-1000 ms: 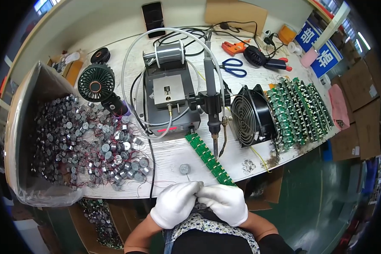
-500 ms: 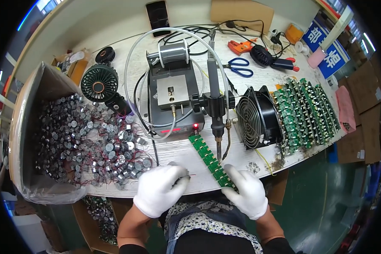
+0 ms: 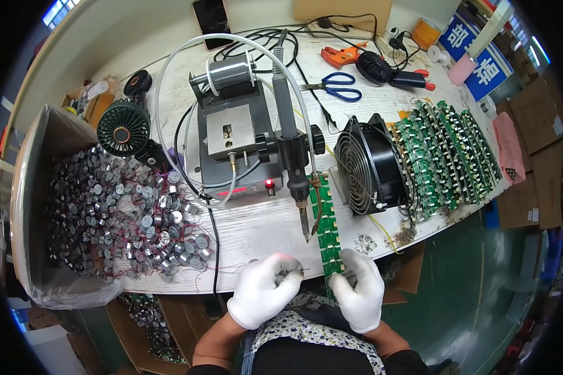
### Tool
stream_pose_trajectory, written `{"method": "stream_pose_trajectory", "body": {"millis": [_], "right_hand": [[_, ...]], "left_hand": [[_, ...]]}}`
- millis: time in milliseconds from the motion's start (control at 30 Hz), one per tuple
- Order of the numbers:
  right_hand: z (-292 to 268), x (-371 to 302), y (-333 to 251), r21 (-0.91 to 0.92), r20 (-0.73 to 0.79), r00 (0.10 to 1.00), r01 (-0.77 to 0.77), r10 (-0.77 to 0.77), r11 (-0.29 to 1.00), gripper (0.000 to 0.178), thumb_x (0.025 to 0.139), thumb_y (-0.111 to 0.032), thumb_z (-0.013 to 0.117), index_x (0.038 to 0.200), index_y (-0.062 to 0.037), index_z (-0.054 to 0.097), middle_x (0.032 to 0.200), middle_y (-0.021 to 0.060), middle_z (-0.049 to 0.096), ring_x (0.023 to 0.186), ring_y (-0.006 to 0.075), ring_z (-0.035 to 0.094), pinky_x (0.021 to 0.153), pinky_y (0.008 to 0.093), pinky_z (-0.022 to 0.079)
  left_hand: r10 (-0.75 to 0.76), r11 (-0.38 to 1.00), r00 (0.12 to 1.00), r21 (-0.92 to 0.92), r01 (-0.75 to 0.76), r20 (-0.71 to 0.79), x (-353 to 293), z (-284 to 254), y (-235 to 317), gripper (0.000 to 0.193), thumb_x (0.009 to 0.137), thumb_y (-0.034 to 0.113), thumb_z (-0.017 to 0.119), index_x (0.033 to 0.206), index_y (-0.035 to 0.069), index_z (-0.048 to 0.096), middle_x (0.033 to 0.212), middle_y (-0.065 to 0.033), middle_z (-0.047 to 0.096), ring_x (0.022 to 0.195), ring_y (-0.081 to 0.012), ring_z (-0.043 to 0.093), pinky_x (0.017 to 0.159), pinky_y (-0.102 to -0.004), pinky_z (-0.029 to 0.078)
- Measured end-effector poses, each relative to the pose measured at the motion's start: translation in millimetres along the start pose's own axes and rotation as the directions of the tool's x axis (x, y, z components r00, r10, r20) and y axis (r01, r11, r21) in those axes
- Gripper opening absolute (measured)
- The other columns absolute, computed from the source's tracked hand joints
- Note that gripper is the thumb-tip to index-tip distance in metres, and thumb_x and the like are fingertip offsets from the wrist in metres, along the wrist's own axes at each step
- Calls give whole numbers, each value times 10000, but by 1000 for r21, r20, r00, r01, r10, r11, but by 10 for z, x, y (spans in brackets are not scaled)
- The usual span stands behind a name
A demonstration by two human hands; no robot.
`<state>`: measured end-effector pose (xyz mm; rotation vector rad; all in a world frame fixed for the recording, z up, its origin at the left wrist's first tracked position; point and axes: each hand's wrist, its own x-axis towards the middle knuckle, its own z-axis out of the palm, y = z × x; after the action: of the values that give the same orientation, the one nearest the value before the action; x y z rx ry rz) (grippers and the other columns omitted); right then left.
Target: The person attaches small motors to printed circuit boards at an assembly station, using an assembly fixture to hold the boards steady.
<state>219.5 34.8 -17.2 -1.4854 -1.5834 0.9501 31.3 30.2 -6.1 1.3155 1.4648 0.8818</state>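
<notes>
Head view, narrow green circuit board (image 3: 329, 240), pale-flecked, right grip (image 3: 360, 292) grasping its edge, left grip (image 3: 264, 291) pinching thin wire (image 3: 306, 269)

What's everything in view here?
Small motors: many, silver, left heap
PCB strip: one, green, front centre
Stacked PCBs: many, green, right
Soldering iron: one, dark, centre
Solder feeder: one, grey, centre
Solder spool: one, silver, atop feeder
Square fan: one, black, right
Handheld fans: at least two, dark, back left and right
Scissors: one, blue handles, back right
Phone: one, black, back wall
Cardboard boxes: several, brown, right
Left hand: one, white gloved, front
Right hand: one, white gloved, front
</notes>
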Motion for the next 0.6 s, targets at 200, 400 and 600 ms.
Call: {"method": "stream_pose_trajectory", "body": {"millis": [200,400,600], "right_hand": [[5,208,57,-242,82,950,312,-301,919,446,739,-70,703,1166,-25,584,948,144,625,764,321,603,703,368,495],[-111,281,28,-310,291,889,437,-353,844,413,738,-99,692,1140,-54,610,917,109,631,807,298,598,729,367,481],[8,145,-5,66,125,973,185,-192,981,228,734,19,675,955,-27,708,875,108,621,747,219,623,673,302,502]], "left_hand": [[25,1000,996,-15,-26,-82,50,-13,-132,92,803,75,661,871,23,628,751,-96,657,593,-157,632,571,-274,492],[129,982,989,148,-117,-74,87,-129,-69,97,789,77,670,861,25,630,775,-92,641,597,-159,600,575,-279,481],[32,999,999,42,-33,24,73,-78,-45,107,800,101,675,847,17,629,777,-104,640,614,-150,593,585,-281,484]]}}
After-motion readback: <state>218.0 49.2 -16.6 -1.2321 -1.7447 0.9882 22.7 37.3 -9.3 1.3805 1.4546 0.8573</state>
